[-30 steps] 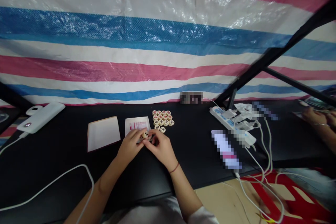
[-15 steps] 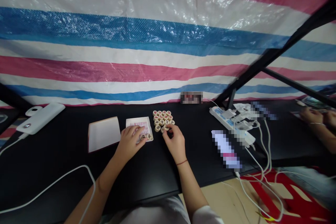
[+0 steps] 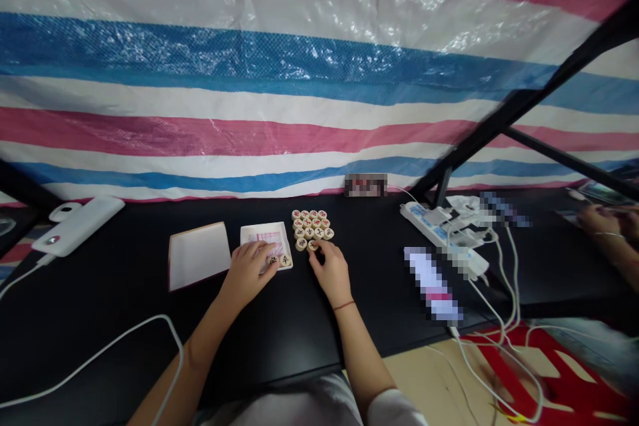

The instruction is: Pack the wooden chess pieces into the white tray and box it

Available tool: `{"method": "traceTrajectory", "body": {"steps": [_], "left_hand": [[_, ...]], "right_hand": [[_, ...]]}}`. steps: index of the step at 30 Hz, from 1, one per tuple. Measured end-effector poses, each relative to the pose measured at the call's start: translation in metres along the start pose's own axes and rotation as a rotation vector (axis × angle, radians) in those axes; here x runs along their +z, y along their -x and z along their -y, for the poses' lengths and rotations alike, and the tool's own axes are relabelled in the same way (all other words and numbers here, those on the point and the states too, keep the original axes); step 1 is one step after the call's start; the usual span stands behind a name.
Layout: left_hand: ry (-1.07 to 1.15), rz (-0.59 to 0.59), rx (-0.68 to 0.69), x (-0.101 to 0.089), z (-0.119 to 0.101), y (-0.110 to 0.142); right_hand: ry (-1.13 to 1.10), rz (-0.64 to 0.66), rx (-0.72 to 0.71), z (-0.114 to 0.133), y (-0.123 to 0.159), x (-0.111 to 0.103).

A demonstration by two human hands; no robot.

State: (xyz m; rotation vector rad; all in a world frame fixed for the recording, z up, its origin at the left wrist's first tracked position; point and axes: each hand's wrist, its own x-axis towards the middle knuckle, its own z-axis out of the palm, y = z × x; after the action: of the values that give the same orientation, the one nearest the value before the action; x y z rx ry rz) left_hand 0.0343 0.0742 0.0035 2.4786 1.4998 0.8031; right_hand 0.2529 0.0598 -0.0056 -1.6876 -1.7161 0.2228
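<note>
Striped woven plastic sheeting (image 3: 249, 80) in blue, pink and white hangs behind a black worktop (image 3: 124, 279). Left of the left fingers lies a pale rectangular card (image 3: 198, 256). The left hand (image 3: 246, 274) rests open, its fingers (image 3: 257, 251) slack on a shallow white paper tray (image 3: 264, 233), holding nothing, with two round wooden xiangqi pieces (image 3: 285, 260) just beside them. The hands have parted: the right hand (image 3: 332, 273) has moved to a tight cluster of cream xiangqi discs (image 3: 312, 226), curled fingers (image 3: 319, 249) touching the nearest disc (image 3: 313, 245), though whether they grip it I cannot tell. Right of them sits a white power strip (image 3: 439, 233).
</note>
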Motion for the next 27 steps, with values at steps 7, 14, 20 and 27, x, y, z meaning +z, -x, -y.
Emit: {"method": "traceTrajectory", "body": {"steps": [7, 14, 20, 27], "left_hand": [[0.017, -0.020, -0.006, 0.002, 0.000, 0.000], [0.024, 0.000, -0.008, 0.002, 0.001, 0.001], [0.038, 0.004, -0.013, 0.000, -0.001, 0.000], [0.006, 0.000, 0.019, 0.001, 0.001, 0.001]], "right_hand": [[0.043, -0.022, 0.015, -0.004, 0.001, 0.006], [0.033, -0.025, 0.020, -0.003, -0.001, 0.006], [0.038, -0.021, 0.011, -0.007, -0.001, 0.010], [-0.030, -0.104, -0.035, 0.003, 0.001, 0.001]]}}
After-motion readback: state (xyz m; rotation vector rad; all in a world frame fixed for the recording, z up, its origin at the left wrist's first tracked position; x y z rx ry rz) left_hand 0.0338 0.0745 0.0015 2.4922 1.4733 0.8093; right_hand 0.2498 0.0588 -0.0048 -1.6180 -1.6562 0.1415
